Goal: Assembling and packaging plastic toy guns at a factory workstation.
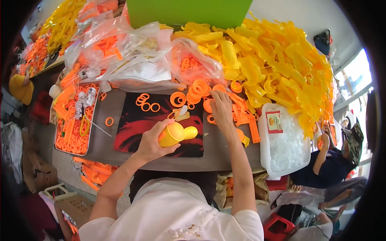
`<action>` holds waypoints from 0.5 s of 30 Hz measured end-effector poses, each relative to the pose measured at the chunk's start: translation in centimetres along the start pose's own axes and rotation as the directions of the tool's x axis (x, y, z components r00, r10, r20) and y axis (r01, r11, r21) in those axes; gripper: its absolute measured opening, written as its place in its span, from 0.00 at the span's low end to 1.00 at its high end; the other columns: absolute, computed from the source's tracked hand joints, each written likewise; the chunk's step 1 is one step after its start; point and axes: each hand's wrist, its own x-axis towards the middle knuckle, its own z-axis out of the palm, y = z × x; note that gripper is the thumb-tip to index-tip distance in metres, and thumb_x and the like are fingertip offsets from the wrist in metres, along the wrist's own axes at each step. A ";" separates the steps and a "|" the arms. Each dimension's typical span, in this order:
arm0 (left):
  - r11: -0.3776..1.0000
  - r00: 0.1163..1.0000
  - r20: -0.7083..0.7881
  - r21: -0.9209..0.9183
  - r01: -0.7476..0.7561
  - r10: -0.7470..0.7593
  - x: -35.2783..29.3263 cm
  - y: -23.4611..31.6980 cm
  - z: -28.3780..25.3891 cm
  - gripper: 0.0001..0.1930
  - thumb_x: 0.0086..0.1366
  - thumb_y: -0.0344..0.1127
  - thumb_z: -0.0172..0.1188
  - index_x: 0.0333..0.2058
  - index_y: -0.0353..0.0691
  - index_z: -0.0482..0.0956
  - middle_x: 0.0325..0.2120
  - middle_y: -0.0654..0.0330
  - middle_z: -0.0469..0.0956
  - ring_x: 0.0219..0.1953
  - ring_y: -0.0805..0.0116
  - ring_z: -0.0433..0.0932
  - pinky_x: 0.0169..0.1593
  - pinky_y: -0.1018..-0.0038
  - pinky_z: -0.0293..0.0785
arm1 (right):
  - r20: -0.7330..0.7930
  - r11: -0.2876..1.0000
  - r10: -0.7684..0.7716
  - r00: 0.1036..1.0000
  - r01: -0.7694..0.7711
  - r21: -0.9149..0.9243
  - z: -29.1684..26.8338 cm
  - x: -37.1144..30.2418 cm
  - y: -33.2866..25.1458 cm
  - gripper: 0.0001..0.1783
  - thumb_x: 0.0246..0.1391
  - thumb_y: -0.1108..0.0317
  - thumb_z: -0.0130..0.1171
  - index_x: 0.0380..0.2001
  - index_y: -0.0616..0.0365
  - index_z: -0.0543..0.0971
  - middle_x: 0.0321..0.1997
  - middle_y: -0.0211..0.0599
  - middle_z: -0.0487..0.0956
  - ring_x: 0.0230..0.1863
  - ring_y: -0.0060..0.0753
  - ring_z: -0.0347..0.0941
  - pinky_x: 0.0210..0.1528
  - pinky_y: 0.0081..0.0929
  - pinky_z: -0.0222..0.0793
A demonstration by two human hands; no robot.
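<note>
My left hand (pixel 152 141) is wrapped round a yellow plastic toy part (pixel 171 135), a thick rounded cylinder with a smaller bulb-shaped piece sticking out to the right. It is held above the black and red mat (pixel 132 132). My right hand (pixel 221 107) reaches to the far side of the mat, fingers apart and partly hidden, beside an orange round cap (pixel 207 105) in a cluster of orange rings (pixel 200 87). Below the rings, a small pale yellow piece (pixel 181 114) lies on the mat. Several thin orange rings (pixel 155 107) rest at its far left.
A heap of yellow plastic shells (pixel 277 60) fills the far right. Clear bags (pixel 132 52) of parts lie at the back. A metal tray (pixel 73 150) of small orange pieces stands left; a white tub (pixel 265 156) of translucent pieces stands right. Another person (pixel 327 168) works at far right.
</note>
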 end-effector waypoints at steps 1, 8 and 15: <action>1.000 1.000 -0.008 0.010 0.003 -0.003 0.0 0.0 0.0 0.38 0.47 0.37 0.75 0.56 0.40 0.68 0.45 0.53 0.78 0.45 0.58 0.81 0.49 0.69 0.78 | -0.001 1.000 -0.009 1.000 0.009 0.009 0.8 0.8 0.3 0.19 0.51 0.74 0.60 0.49 0.56 0.75 0.53 0.38 0.74 0.54 0.47 0.67 0.56 0.43 0.61; 1.000 0.999 -0.041 -0.001 0.007 -0.007 -0.1 0.0 -0.2 0.38 0.46 0.36 0.76 0.56 0.39 0.67 0.45 0.53 0.78 0.44 0.58 0.81 0.49 0.69 0.77 | -0.089 0.929 0.023 0.996 -0.054 -0.367 2.7 2.4 0.8 0.22 0.43 0.78 0.59 0.45 0.56 0.77 0.52 0.39 0.74 0.56 0.44 0.67 0.58 0.46 0.59; 0.998 0.999 0.001 -0.044 0.036 -0.036 -0.1 0.0 -0.3 0.39 0.45 0.36 0.77 0.56 0.39 0.67 0.45 0.53 0.77 0.44 0.59 0.80 0.50 0.69 0.76 | 0.175 0.940 -0.231 0.957 0.267 -0.215 7.4 6.1 -3.1 0.14 0.44 0.74 0.58 0.38 0.56 0.80 0.40 0.38 0.77 0.46 0.42 0.70 0.50 0.43 0.60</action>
